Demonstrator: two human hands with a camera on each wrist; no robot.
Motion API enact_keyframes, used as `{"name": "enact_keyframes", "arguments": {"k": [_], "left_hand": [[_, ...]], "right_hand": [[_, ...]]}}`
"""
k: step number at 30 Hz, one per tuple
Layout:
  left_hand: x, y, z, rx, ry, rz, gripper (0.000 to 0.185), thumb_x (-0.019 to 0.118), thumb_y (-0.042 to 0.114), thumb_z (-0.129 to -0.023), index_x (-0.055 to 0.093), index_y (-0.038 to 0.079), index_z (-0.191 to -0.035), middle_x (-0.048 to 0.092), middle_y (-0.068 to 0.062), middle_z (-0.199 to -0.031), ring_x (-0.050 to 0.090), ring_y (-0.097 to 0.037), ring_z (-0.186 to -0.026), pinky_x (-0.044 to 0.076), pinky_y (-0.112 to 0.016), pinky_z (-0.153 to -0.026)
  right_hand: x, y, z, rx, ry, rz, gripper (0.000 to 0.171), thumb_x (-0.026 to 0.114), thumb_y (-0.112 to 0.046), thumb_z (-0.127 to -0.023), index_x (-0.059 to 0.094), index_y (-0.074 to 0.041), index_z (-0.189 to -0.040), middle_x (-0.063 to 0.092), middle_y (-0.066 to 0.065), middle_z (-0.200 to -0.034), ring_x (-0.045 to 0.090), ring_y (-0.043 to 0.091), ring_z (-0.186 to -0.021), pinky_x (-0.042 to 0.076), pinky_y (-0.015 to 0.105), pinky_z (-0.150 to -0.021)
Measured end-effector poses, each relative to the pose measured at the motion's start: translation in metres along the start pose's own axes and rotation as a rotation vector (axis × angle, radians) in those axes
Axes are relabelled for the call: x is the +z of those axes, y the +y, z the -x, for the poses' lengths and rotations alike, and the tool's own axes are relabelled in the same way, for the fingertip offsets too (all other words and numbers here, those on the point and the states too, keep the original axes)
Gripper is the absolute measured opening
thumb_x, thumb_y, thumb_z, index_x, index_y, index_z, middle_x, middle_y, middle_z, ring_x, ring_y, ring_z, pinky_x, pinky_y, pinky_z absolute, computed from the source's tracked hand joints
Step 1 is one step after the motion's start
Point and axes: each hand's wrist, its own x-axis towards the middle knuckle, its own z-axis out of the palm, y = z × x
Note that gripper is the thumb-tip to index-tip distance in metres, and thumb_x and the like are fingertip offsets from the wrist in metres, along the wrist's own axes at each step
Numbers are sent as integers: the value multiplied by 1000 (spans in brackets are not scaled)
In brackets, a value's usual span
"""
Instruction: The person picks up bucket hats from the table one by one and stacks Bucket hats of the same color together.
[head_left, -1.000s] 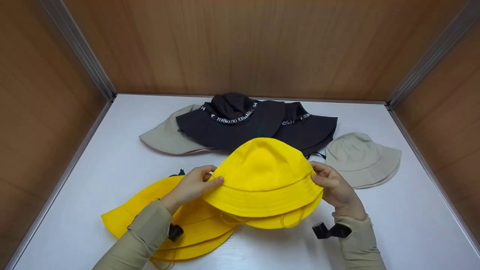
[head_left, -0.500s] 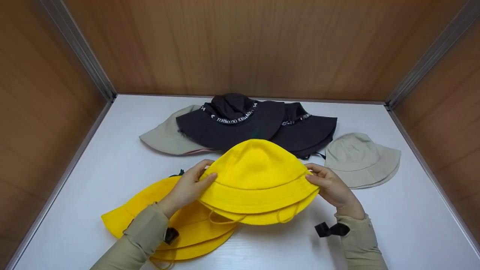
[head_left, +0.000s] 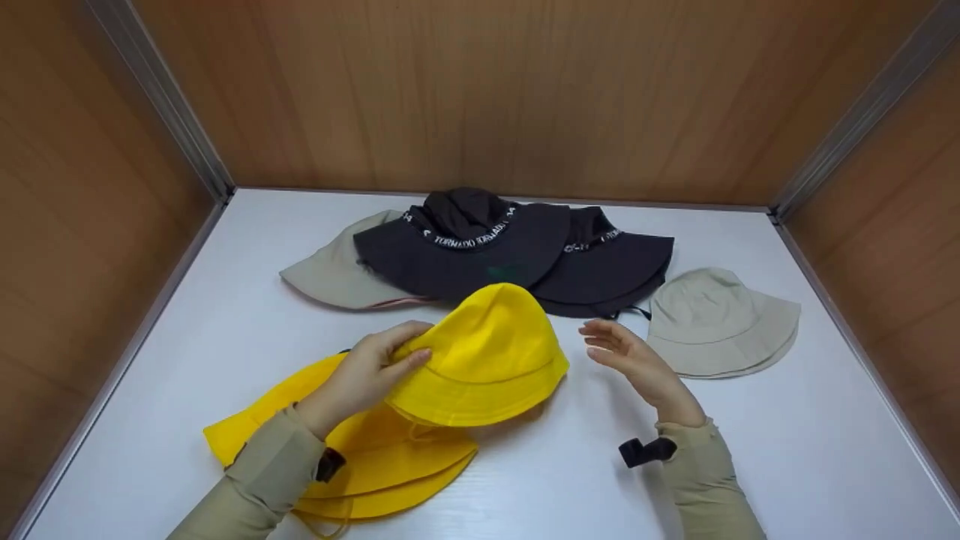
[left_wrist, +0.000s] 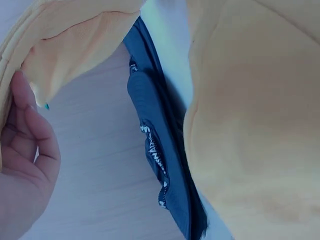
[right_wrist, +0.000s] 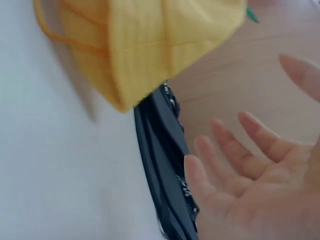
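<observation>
A yellow bucket hat [head_left: 487, 352] hangs above the table, pinched at its left side by my left hand [head_left: 367, 375]. In the left wrist view, the left thumb and fingers [left_wrist: 37, 135] grip the hat's brim. My right hand [head_left: 637, 360] is apart from the hat, on its right, with nothing in it; in the right wrist view its fingers [right_wrist: 235, 155] are spread and relaxed. Beneath the left forearm, more yellow bucket hats [head_left: 405, 465] lie overlapped on the table, partly covered by the arm and the held hat.
Dark hats [head_left: 465, 262] with white lettering lie overlapped at the back. A beige hat [head_left: 337, 262] is partly under them on the left; beige hats [head_left: 720, 322] lie stacked on the right. Wooden panels [head_left: 495, 90] wall the white table [head_left: 825, 450].
My right hand has let go of the yellow hat's right side and stands apart from it. The hat has swung narrower and shifted slightly left, still in my left hand.
</observation>
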Motion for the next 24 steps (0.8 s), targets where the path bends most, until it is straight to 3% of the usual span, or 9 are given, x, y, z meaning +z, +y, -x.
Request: {"name": "enact_keyframes", "arguments": {"k": [2,4,8,11,18,21,24], "left_hand": [[-2,1,2,27,-5,-4,33,52,31,-96,58,17,-126,64,-2,-115,58,-15,-90,50,-29,-83],[-5,2,4,44,-11,0,35,53,32,-96,58,16,-126,64,-3,-116,58,-16,-91,50,-29,-83],[-9,3,8,46,-12,13,36,54,32,-95,59,14,-126,64,-4,-117,58,-17,-92,50,-27,-83],[-13,1,10,23,2,18,36,55,30,-95,58,12,-126,63,-6,-117,58,-17,-92,50,-27,-83],[-22,-9,18,-130,36,47,41,57,25,-94,53,10,-131,65,-14,-115,61,-17,-88,51,-28,-78],[-27,-14,19,-171,46,30,41,58,23,-94,52,9,-132,65,-16,-114,63,-17,-87,52,-29,-76],[-35,-20,21,-197,39,-19,38,58,25,-94,54,8,-128,68,-14,-104,62,-16,-79,51,-27,-69]], "right_hand": [[5,1,-6,-10,-73,4,62,60,-16,-92,30,3,-142,33,23,-146,28,39,-137,25,51,-111],[10,2,-11,-15,-153,24,65,62,-19,-91,29,1,-144,36,21,-146,33,35,-135,26,51,-111],[17,3,-14,-13,-301,37,61,63,-19,-90,37,3,-141,55,11,-129,53,20,-115,40,35,-102],[22,4,-14,-27,-350,28,49,61,-17,-92,47,7,-132,63,0,-111,58,11,-96,48,25,-88],[34,-2,-16,-69,-310,29,39,59,-15,-92,54,7,-124,65,-4,-99,60,8,-84,50,22,-78],[40,-6,-18,-69,-291,40,37,59,-16,-92,56,8,-120,65,-3,-93,60,8,-78,50,22,-74],[48,-12,-23,-49,-272,57,33,61,-17,-91,59,6,-114,63,-3,-87,58,8,-74,49,22,-70]]}}
